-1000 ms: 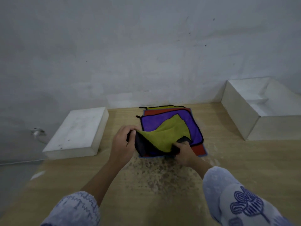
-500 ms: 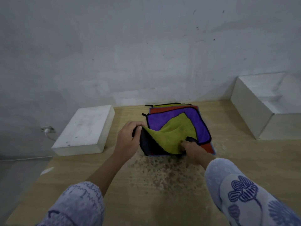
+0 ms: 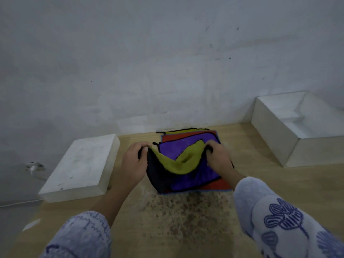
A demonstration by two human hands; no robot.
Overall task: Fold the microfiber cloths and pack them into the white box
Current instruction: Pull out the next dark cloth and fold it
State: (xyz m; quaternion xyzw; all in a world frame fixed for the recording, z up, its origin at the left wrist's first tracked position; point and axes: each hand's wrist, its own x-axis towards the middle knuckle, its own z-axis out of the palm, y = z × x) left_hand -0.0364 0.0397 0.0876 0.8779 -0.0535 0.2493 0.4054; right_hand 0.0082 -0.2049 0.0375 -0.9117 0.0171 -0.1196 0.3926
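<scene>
Two hands lift a yellow-green cloth over a stack of cloths on the bench.

At the far left a closed white lid lies flat on the wooden bench, just beside the left hand, whose fingers curl round the near-left corner of the yellow-green cloth and pinch it (its black underside hangs below the grip). The cloth sags between both hands above the purple cloth, which tops the stack of an orange cloth and another yellow one at the back. The right hand pinches the cloth's opposite corner, fingers curled over the edge. Patterned pale-blue sleeves cover both forearms. At the far right, well apart from the stack, the open white box sits on the bench against the wall.
</scene>
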